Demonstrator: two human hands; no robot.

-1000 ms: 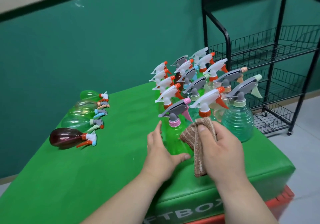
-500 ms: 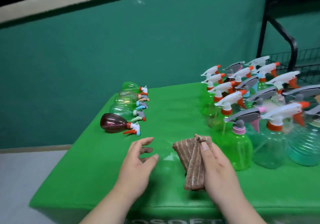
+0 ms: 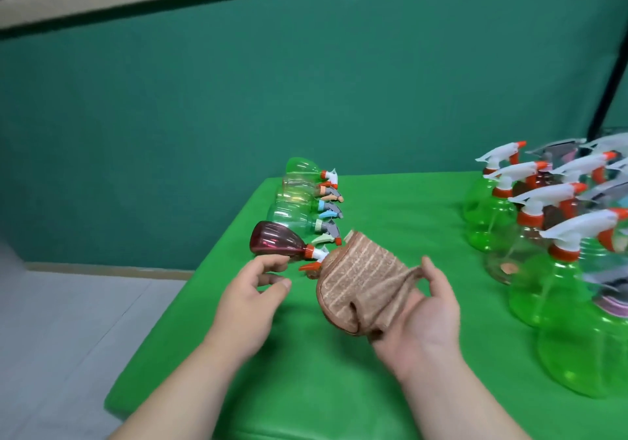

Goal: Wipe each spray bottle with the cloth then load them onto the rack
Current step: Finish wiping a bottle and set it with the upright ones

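A brown striped cloth (image 3: 363,280) lies across my right hand (image 3: 424,317), which is turned palm up and holds it, thumb against its right edge. My left hand (image 3: 251,297) hovers with loosely curled fingers just in front of a dark red spray bottle (image 3: 275,243) lying on its side; it holds nothing. Behind that bottle several clear and green bottles (image 3: 295,198) lie in a row. A group of upright green and clear spray bottles (image 3: 543,235) with white and orange triggers stands at the right. Only a black post of the rack (image 3: 608,100) shows.
Everything sits on a green-covered table (image 3: 390,208) whose left edge drops to a grey floor (image 3: 68,320). A dark green wall (image 3: 238,100) runs behind. The upright bottles crowd the right side up to the frame's edge.
The view has swung left, away from the rack. My left hand moved toward the dark red bottle. My right hand turned palm up and the cloth unfolded across it.
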